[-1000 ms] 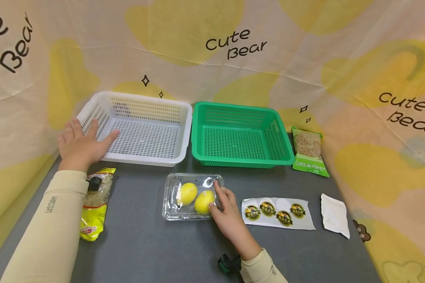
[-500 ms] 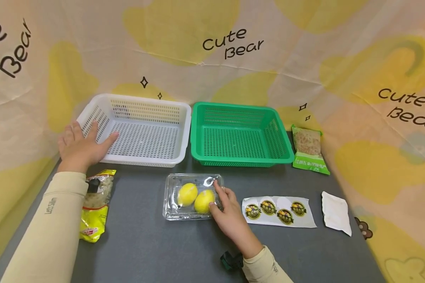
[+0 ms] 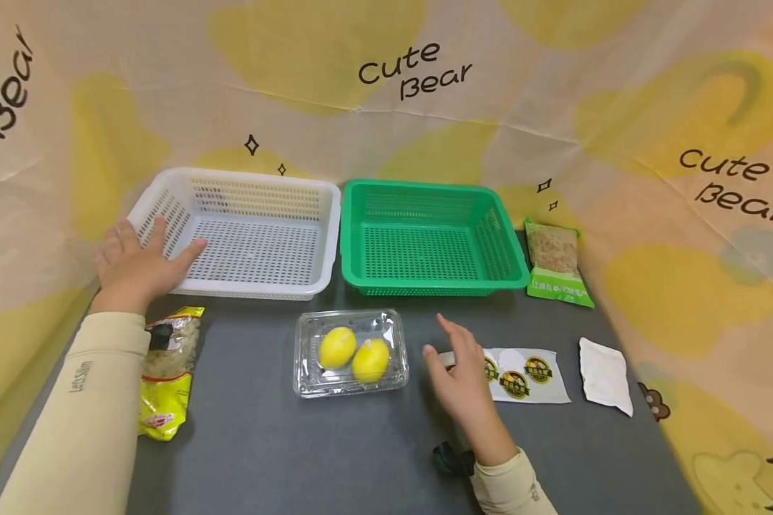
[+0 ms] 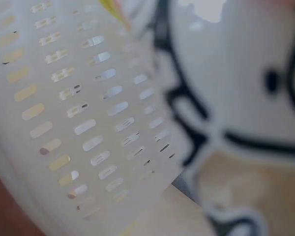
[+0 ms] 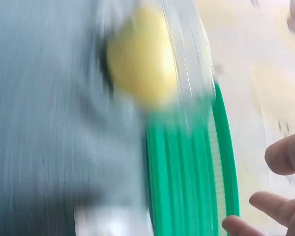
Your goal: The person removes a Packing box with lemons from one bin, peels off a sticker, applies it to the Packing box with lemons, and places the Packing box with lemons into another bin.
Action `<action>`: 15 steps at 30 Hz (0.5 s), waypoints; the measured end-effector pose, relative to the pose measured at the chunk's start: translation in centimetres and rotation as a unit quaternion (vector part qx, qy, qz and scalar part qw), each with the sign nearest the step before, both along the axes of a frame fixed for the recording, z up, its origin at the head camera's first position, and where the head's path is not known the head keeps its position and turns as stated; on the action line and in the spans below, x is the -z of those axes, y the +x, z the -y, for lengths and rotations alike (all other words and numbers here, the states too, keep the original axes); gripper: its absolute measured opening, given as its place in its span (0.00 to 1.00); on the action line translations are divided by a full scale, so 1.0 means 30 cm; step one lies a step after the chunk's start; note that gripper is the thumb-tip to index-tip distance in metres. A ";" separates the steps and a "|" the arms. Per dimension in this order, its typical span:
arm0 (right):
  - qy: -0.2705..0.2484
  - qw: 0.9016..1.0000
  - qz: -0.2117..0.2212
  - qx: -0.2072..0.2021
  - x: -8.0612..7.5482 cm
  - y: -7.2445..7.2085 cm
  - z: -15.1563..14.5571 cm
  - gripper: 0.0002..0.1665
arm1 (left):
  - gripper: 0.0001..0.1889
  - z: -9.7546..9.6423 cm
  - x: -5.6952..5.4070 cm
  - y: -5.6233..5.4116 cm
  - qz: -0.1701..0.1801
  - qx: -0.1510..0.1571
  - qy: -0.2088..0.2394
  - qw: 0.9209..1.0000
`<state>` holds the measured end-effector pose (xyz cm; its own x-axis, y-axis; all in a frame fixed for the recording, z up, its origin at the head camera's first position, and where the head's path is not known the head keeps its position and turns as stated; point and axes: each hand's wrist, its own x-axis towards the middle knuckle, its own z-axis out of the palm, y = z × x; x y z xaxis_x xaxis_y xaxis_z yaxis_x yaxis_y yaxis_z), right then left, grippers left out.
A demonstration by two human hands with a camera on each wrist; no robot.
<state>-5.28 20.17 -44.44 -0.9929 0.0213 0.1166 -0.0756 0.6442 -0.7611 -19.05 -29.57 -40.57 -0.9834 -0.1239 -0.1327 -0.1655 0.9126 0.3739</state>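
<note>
My left hand rests over the left rim of a white perforated plastic basket, its fingers spread and the thumb reaching inside. The basket's slotted wall fills much of the left wrist view. My right hand is apart from the clear plastic box, to its right, with fingers relaxed and holding nothing. It overlaps the left end of a sticker sheet with round black-and-yellow labels. Two yellow lemons lie in the box; one lemon shows blurred in the right wrist view.
A green perforated basket stands beside the white one. A green-ended food packet lies right of it, a small white packet nearer the front. A yellow-ended bag lies under my left forearm. Printed cloth walls the table.
My right hand has let go of the clear box's right side and moved right, over the sticker sheet. The left hand stays at the white basket. The head view has shifted slightly.
</note>
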 end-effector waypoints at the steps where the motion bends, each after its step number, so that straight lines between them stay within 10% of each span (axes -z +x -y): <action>1: -0.004 1.000 0.002 0.014 -0.002 0.003 -0.038 0.34 | 0.57 0.002 0.001 -0.001 -0.004 0.000 0.003 1.000; 9: 0.014 0.991 0.079 0.108 0.029 0.065 -0.286 0.30 | 0.53 0.031 0.005 -0.004 -0.034 0.000 0.028 0.999; 15: 0.071 0.989 0.055 0.120 0.074 0.121 -0.350 0.27 | 0.51 0.046 0.008 -0.007 -0.037 0.012 0.048 0.998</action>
